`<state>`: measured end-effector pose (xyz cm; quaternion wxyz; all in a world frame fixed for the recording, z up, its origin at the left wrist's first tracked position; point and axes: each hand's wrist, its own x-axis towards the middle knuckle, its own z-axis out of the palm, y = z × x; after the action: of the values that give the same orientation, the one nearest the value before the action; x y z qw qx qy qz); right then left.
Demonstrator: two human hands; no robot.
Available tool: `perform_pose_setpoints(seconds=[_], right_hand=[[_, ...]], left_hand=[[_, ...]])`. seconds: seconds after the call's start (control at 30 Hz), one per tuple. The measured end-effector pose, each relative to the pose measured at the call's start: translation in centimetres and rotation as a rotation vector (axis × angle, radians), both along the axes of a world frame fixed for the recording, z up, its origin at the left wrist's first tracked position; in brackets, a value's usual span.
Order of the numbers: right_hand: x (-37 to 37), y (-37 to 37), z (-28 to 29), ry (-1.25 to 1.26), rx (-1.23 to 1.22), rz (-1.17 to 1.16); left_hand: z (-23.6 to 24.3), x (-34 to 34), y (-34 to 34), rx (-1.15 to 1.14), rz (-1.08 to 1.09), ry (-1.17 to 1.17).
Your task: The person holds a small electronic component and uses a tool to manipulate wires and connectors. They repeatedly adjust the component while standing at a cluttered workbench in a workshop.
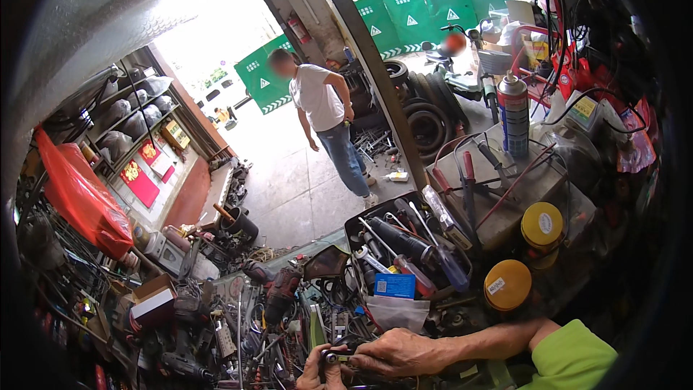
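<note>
At the bottom edge my two hands meet over the cluttered bench. My left hand [313, 373] is closed around a small dark metal tool with a round head [330, 356], which looks like a ratchet wrench. From the right, my right hand [404, 352] reaches in with its fingers pinched on the same tool's dark shaft; part of it is hidden by the fingers. Just beyond the hands lie a green flat strip [317, 326] and a clear plastic bag [398, 314]. A blue card [395, 286] rests above the bag.
A black tool bin [354, 227] holds screwdrivers and wrenches. Yellow-lidded tubs [507, 285] and a spray can [513, 115] stand at right. Cordless drills [282, 295] lie among loose parts at left. Beyond the bench, a person in a white shirt [317, 97] stands on the concrete floor.
</note>
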<state>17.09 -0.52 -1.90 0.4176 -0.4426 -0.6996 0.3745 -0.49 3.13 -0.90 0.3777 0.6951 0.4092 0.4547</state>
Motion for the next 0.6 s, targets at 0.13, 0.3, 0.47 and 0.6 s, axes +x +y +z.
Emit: perform_pose_setpoints(seconds=[0.13,0.3,0.47,0.6], right_hand=[[0.2,-0.1,0.2,-0.006,-0.027,0.001],[0.5,0.1,0.2,-0.051,-0.05,0.011],[0.3,-0.1,0.3,-0.117,-0.035,-0.036],[0.3,0.2,0.3,-0.14,-0.01,-0.039]], left_hand=[[0.0,0.3,0.1,-0.021,-0.015,-0.042],[0.8,0.9,-0.1,-0.009,-0.026,-0.047],[0.6,0.5,0.3,0.014,-0.058,0.002],[-0.2,0.3,0.3,-0.051,-0.051,-0.036]])
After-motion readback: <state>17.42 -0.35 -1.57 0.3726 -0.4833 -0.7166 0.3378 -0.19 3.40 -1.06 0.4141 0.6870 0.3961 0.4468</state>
